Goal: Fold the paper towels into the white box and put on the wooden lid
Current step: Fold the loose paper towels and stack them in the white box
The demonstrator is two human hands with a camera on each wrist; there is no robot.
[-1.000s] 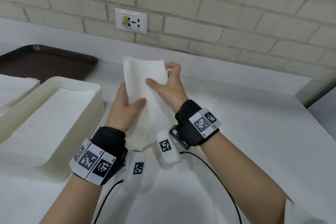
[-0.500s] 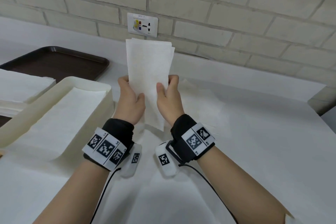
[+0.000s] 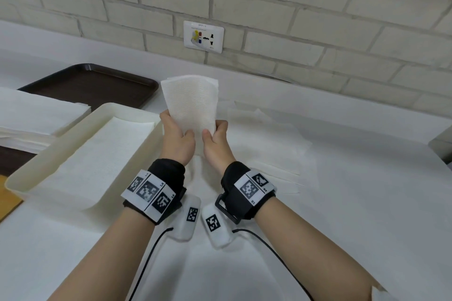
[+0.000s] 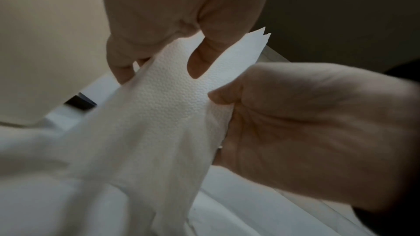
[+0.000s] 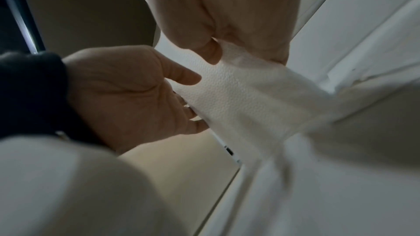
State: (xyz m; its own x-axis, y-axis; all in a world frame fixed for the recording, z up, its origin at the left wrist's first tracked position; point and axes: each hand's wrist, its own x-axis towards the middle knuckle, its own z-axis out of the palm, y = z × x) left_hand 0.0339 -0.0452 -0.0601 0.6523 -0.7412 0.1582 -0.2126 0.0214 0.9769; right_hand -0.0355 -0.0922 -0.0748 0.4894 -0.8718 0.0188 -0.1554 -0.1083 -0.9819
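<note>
I hold a folded white paper towel (image 3: 190,105) upright above the table, just right of the white box (image 3: 133,108). My left hand (image 3: 178,140) pinches its lower left edge and my right hand (image 3: 215,140) its lower right edge, thumbs towards me. In the left wrist view my left hand's fingers (image 4: 197,64) press the embossed paper towel (image 4: 168,100), with the right hand (image 4: 306,125) opposite. The right wrist view shows the right hand (image 5: 213,51) and left hand (image 5: 127,92) on the same paper towel (image 5: 236,96). Flat towels line the box. A wooden piece (image 3: 7,197), possibly the lid, shows at the far left.
A stack of paper towels (image 3: 36,115) lies left of the box, partly on a dark brown tray (image 3: 97,82). More flat paper towels (image 3: 269,146) are spread on the white table to the right. A brick wall with a socket (image 3: 203,36) stands behind.
My right hand has slid down from the towel's top corner. Both hands now sit level and close together on its lower part, and the towel stands upright.
</note>
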